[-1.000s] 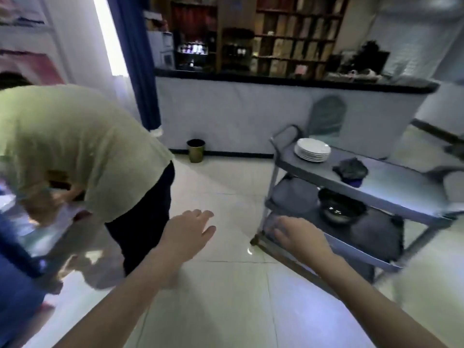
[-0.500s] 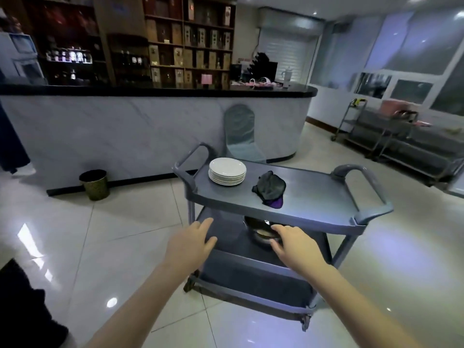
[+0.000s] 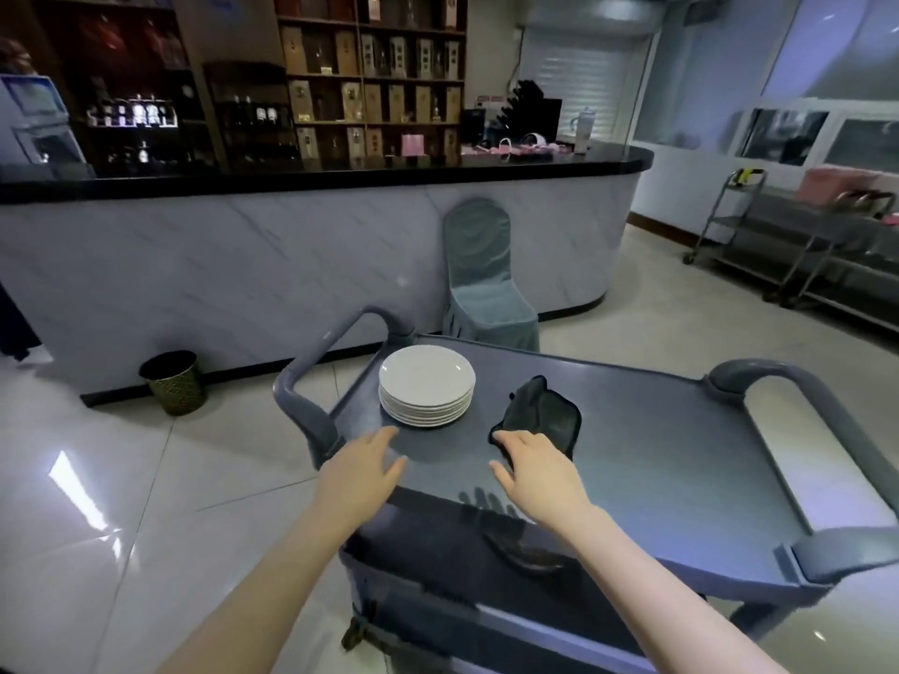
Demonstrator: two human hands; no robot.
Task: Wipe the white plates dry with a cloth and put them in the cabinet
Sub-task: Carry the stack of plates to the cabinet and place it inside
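On grey plastic trolley [image 3: 656, 454] top: stack of round white ceramic plates [image 3: 426, 384] beside crumpled dark cloth [image 3: 537, 420]; left hand [image 3: 362, 471] near plates, right hand [image 3: 537, 474] at cloth's near edge, both grips apart, empty.

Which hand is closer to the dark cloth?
The right hand: it is right at the near edge of the dark cloth, while the left hand is over by the stack of white plates.
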